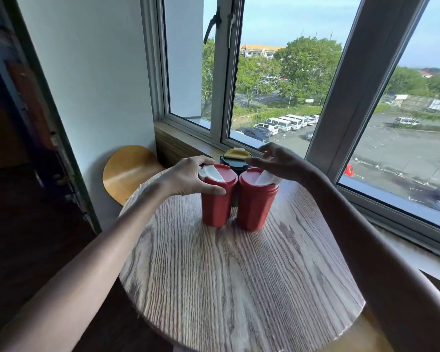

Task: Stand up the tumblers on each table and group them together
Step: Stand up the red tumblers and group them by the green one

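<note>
Two red tumblers with white lid flaps stand upright side by side on the round wooden table (239,288). My left hand (188,177) grips the left red tumbler (215,209) round its lid, thumb across the front. Touching it on the right stands the other red tumbler (255,207). My right hand (277,161) hovers over that one's lid with loosely spread fingers, holding nothing. A dark green tumbler (235,158) with a yellow lid stands upright just behind the two red ones, mostly hidden by them and by my hands.
A round wooden stool seat (127,171) sits beyond the table's left edge, against the white wall. A wooden window sill (186,141) and large windows run behind and to the right of the table.
</note>
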